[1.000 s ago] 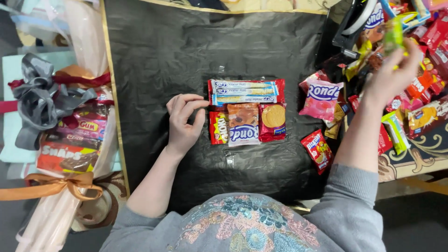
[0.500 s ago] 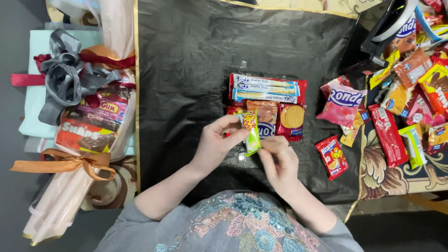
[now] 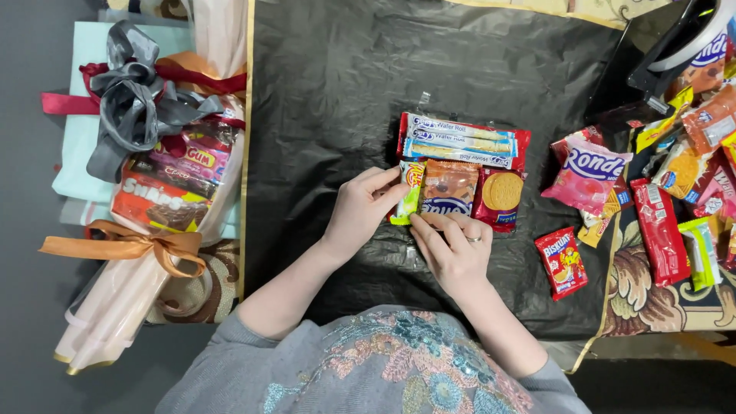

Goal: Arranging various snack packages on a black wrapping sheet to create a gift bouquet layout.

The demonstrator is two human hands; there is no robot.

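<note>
Both hands meet at the near edge of a small cluster of snack packs on a black sheet (image 3: 330, 92) spread over the desk. The left hand (image 3: 359, 212) has its fingers pinched together on a slim yellow-green packet (image 3: 408, 194), holding it against the left side of the cluster. The right hand (image 3: 452, 249), just beside the left and wearing a ring, lies with fingers curled and pressed on the lower edge of an orange-brown biscuit pack (image 3: 449, 188); whether it actually grips anything cannot be told. Just past its fingertips sits a red pack showing a round biscuit (image 3: 500, 195), and beyond both hands a long red pack of wafer rolls (image 3: 462, 140) lies crosswise. Right of the right hand, a small red biscuit packet (image 3: 562, 262) lies alone, with a pink bag (image 3: 586, 172) farther off. Well to the left of the left hand rests a wrapped snack bouquet (image 3: 165, 195) tied with an orange ribbon (image 3: 126, 245).
</note>
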